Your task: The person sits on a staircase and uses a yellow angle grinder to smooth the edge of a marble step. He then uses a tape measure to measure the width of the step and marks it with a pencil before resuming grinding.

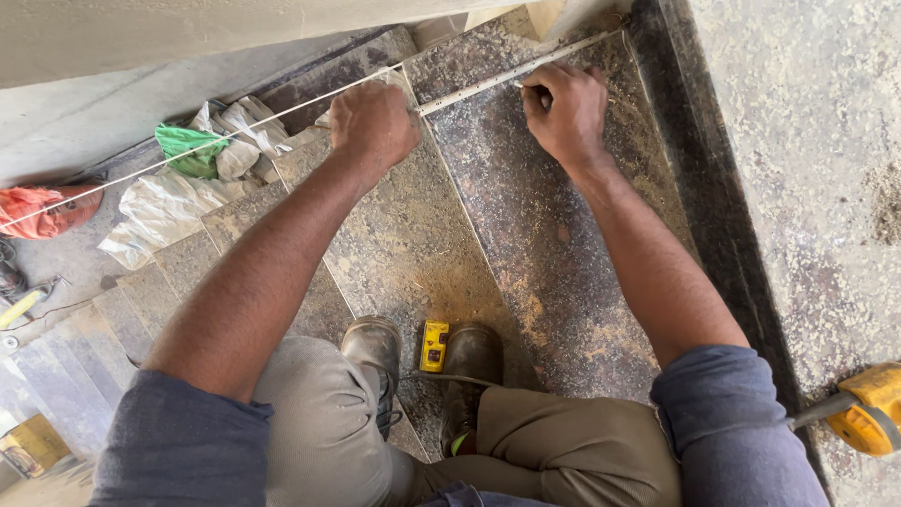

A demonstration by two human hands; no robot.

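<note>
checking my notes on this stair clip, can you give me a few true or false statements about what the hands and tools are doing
1. The left hand presses on the metal ruler. True.
2. The right hand is resting on the knee. False: it is at the ruler, on the granite slab.
3. A yellow tape measure lies between the boots. True.
4. The green bag lies on the slab. False: it lies left of it, among white bags.

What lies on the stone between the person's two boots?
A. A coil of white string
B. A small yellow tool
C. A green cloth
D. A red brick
B: a small yellow tool lies on the dusty stone slab in the gap between the left boot and the right boot.
</note>
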